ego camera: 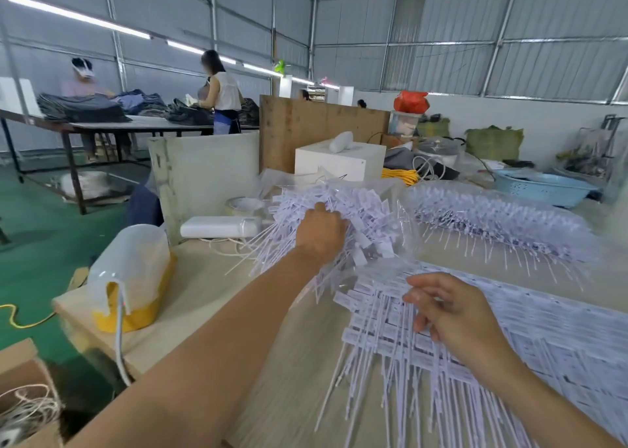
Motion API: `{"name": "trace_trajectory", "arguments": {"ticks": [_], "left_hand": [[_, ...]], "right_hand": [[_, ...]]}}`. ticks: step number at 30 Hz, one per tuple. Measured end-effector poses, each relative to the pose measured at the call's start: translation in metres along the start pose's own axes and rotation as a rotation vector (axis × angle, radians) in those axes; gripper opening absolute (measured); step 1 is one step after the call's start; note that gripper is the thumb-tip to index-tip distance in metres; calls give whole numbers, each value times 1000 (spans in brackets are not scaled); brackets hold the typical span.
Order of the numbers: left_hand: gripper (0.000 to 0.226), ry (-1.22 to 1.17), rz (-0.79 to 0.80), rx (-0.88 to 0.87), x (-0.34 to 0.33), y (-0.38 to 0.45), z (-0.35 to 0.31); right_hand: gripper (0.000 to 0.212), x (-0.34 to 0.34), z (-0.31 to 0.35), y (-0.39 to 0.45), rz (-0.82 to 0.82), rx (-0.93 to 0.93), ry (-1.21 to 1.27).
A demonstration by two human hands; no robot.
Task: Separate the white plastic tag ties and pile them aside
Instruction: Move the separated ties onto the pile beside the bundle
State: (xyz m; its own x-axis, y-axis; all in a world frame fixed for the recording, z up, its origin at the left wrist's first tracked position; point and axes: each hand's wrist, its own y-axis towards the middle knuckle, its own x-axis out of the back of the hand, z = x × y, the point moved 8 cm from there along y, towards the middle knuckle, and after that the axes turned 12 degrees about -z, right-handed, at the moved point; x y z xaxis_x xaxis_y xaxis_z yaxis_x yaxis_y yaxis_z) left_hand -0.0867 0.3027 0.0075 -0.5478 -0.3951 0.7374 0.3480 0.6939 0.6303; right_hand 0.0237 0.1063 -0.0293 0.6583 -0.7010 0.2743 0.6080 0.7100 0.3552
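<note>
White plastic tag ties cover the right half of the wooden table (282, 393). A bristling bundle of them (367, 223) lies in a clear plastic bag at the table's middle, and my left hand (321, 232) reaches into it with fingers curled around a clump. Nearer to me, a flat spread of laid-out ties (543, 339) runs to the right edge. My right hand (452, 315) rests on that spread, its fingertips pinching a few ties at the left end. A second bagged bundle (492, 218) lies farther back on the right.
A yellow-and-white lamp-like device (132, 277) with a cord sits at the table's left edge. A white power strip (221, 226), tape roll (244, 206), white box (339, 162) and blue basin (540, 186) stand behind. A cardboard box (23, 400) is at lower left. Two people work at a far table.
</note>
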Motion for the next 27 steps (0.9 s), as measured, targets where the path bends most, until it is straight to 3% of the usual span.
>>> {"name": "trace_trajectory", "arguments": {"ticks": [4,8,12,14,17,21,25,27], "left_hand": [[61,197,40,-79,-23,1,-7],[60,403,38,-151,-27,8,-6],[57,364,116,-135,-26,9,-5],[58,297,147,-155,-20,8,-3],[69,261,197,-229,-11,-2,5],[92,343,405,-188,-18,-26,32],[97,246,471,-81,-26,-33,41],[95,244,464,-81,-28,-31,36]], "right_hand": [[20,1,-3,1,-5,31,-28],[19,-3,-4,1,12,40,-62],[20,-4,0,-4,28,86,-144],[18,-4,15,-5,12,255,-313],[34,-22,45,-1,50,561,-646],[64,-64,61,20,161,658,-1019],[45,-93,58,31,231,653,-1215],[33,-95,65,34,202,678,-1186]]}}
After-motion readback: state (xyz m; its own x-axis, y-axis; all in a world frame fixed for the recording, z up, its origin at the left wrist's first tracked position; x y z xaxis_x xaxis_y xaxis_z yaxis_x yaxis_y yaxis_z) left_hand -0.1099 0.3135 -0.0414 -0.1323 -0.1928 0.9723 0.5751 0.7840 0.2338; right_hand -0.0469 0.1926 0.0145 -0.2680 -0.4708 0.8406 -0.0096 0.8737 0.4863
